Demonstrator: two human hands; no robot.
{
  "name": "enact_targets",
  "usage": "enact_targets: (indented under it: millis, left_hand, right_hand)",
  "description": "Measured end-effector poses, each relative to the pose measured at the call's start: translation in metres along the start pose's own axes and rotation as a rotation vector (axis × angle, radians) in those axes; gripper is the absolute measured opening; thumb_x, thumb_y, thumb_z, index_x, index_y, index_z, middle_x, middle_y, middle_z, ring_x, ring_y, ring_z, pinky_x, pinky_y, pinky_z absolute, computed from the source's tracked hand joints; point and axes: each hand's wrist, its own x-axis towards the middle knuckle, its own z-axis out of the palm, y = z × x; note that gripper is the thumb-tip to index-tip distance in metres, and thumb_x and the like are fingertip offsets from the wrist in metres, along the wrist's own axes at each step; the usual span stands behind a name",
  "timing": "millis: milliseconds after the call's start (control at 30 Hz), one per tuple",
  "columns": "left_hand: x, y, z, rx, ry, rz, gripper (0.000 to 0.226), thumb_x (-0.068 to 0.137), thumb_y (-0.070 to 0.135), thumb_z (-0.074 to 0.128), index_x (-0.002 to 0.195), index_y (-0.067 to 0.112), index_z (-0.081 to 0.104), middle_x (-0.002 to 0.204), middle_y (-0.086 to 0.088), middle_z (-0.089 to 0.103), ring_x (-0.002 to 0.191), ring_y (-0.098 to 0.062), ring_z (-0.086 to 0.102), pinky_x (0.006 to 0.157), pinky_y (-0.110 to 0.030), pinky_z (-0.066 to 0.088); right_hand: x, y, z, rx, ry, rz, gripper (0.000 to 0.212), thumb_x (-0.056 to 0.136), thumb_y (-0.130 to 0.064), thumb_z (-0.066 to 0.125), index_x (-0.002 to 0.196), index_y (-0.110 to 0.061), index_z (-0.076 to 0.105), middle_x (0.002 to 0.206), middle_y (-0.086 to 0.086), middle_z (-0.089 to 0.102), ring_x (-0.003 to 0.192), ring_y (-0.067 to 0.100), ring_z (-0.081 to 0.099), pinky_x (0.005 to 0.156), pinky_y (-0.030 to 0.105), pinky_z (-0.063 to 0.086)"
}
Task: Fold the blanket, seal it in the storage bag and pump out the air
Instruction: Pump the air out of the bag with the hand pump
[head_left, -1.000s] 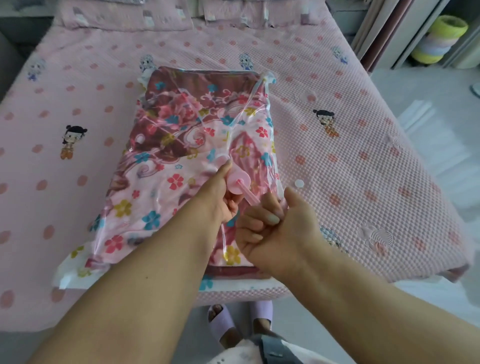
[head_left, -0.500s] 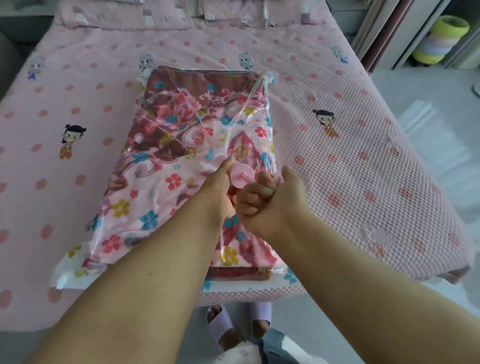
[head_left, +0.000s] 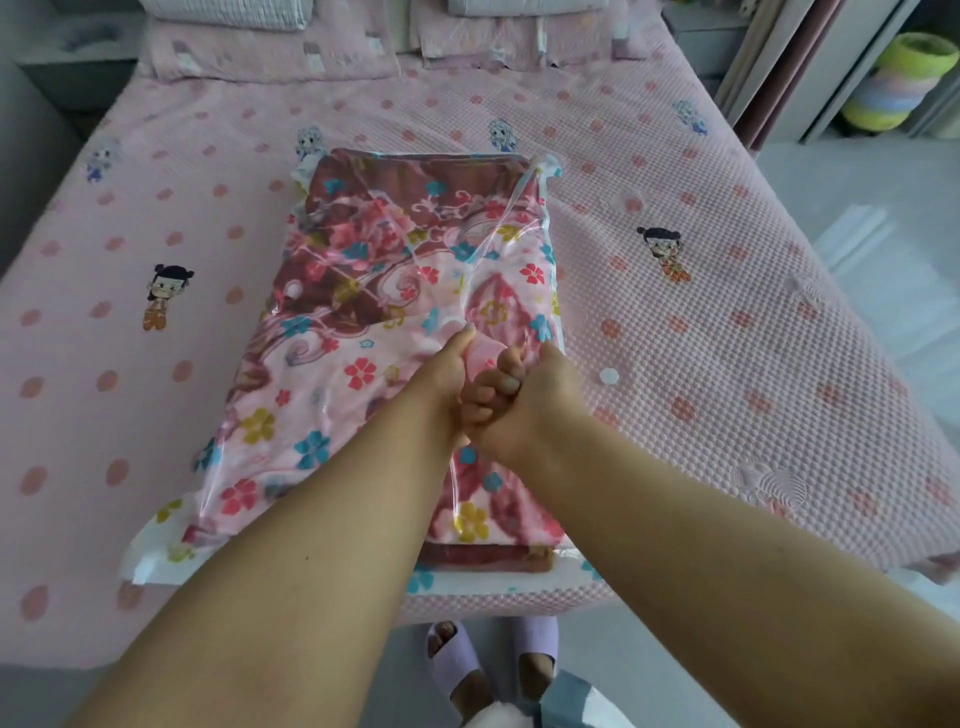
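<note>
Over the last second the right hand (head_left: 524, 410) had driven the pump handle down, so the rod seen earlier had vanished and the two hands now sat knuckle to knuckle. The right hand was clenched around that handle; the left hand (head_left: 447, 374) gripped the pink pump (head_left: 480, 356) body, holding it on the storage bag (head_left: 363, 332). The bag, with the folded floral blanket (head_left: 374, 270) inside, lay near the front edge of the bed (head_left: 779, 364), its near end reaching that edge. A small white cap (head_left: 608, 375) rested on the bed just right of the bag.

The likely trouble was the pump tipping off the valve during a hard stroke, letting air back in. The bag's seal could also leak if not pressed fully, though the closure could not be judged from here.
</note>
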Motion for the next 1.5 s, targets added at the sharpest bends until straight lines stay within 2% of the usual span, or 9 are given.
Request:
enact_targets:
  millis: [200, 367, 500, 733, 800, 933, 1133, 1267, 1500]
  left_hand:
    - [0.011, -0.003, -0.006, -0.046, 0.182, 0.030, 0.049, 0.079, 0.061, 0.064, 0.099, 0.016, 0.066, 0.061, 0.002, 0.062, 0.039, -0.008, 0.052, 0.049, -0.015, 0.035]
    - [0.003, -0.001, 0.000, -0.012, 0.035, -0.014, 0.061, 0.091, 0.063, 0.044, 0.061, 0.011, 0.058, 0.036, 0.002, 0.051, 0.026, -0.006, 0.044, 0.032, -0.009, 0.034]
    - [0.010, -0.007, -0.003, -0.046, 0.171, 0.015, 0.052, 0.077, 0.064, 0.064, 0.097, 0.016, 0.068, 0.068, 0.001, 0.067, 0.043, -0.008, 0.058, 0.052, -0.017, 0.039]
    - [0.002, -0.002, 0.003, -0.023, 0.022, -0.012, 0.059, 0.092, 0.062, 0.042, 0.066, 0.012, 0.058, 0.036, 0.004, 0.049, 0.023, -0.004, 0.040, 0.029, -0.009, 0.030]
    - [0.005, -0.003, 0.002, -0.051, 0.003, -0.020, 0.066, 0.092, 0.063, 0.042, 0.056, 0.011, 0.062, 0.037, 0.004, 0.049, 0.027, -0.003, 0.042, 0.037, -0.008, 0.033]
    - [0.015, -0.007, -0.006, -0.102, 0.166, 0.021, 0.049, 0.077, 0.063, 0.066, 0.091, 0.016, 0.067, 0.058, 0.002, 0.061, 0.041, -0.007, 0.051, 0.045, -0.014, 0.034]
    - [0.005, -0.006, -0.003, -0.017, -0.015, -0.019, 0.069, 0.090, 0.063, 0.041, 0.053, 0.011, 0.064, 0.037, 0.003, 0.050, 0.025, -0.005, 0.042, 0.029, -0.011, 0.031]
    - [0.009, -0.010, -0.006, -0.044, 0.078, 0.005, 0.051, 0.085, 0.063, 0.055, 0.080, 0.012, 0.061, 0.046, 0.001, 0.056, 0.034, -0.007, 0.047, 0.034, -0.014, 0.031]
    - [0.005, 0.003, -0.007, -0.006, 0.043, -0.014, 0.057, 0.090, 0.061, 0.047, 0.074, 0.009, 0.061, 0.042, 0.003, 0.054, 0.031, -0.006, 0.048, 0.035, -0.014, 0.040]
  right_hand:
    - [-0.051, 0.005, -0.015, 0.200, -0.060, 0.169, 0.063, 0.092, -0.060, 0.032, 0.046, -0.017, 0.027, 0.043, -0.004, 0.021, 0.043, 0.011, 0.024, 0.044, 0.019, 0.017]
    - [0.002, -0.002, 0.004, 0.080, 0.030, 0.091, 0.064, 0.095, -0.062, 0.025, 0.048, -0.019, 0.029, 0.044, -0.004, 0.023, 0.041, 0.012, 0.024, 0.041, 0.017, 0.019]
    - [-0.041, 0.005, -0.017, 0.219, -0.124, 0.174, 0.062, 0.094, -0.060, 0.028, 0.048, -0.018, 0.028, 0.044, -0.005, 0.021, 0.042, 0.011, 0.023, 0.044, 0.018, 0.016]
    - [-0.003, -0.002, 0.009, 0.126, 0.060, 0.141, 0.064, 0.093, -0.063, 0.026, 0.047, -0.019, 0.030, 0.044, -0.005, 0.023, 0.042, 0.012, 0.024, 0.042, 0.017, 0.018]
    - [-0.001, 0.000, -0.007, 0.014, 0.009, 0.005, 0.062, 0.094, -0.060, 0.026, 0.048, -0.019, 0.030, 0.044, -0.005, 0.024, 0.043, 0.012, 0.025, 0.042, 0.018, 0.019]
    - [-0.052, 0.006, -0.016, 0.276, -0.089, 0.219, 0.062, 0.093, -0.058, 0.031, 0.047, -0.018, 0.027, 0.045, -0.005, 0.021, 0.045, 0.010, 0.023, 0.045, 0.019, 0.016]
    - [-0.002, 0.006, 0.010, 0.132, 0.055, 0.147, 0.063, 0.094, -0.060, 0.025, 0.047, -0.019, 0.028, 0.046, -0.005, 0.021, 0.045, 0.011, 0.022, 0.043, 0.016, 0.018]
    - [-0.028, 0.012, -0.016, 0.089, -0.098, 0.087, 0.063, 0.094, -0.059, 0.025, 0.047, -0.017, 0.028, 0.046, -0.004, 0.021, 0.045, 0.011, 0.022, 0.045, 0.018, 0.017]
    - [-0.010, 0.004, 0.014, 0.222, 0.025, 0.142, 0.063, 0.095, -0.058, 0.028, 0.046, -0.019, 0.030, 0.043, -0.005, 0.023, 0.043, 0.011, 0.023, 0.045, 0.019, 0.015]
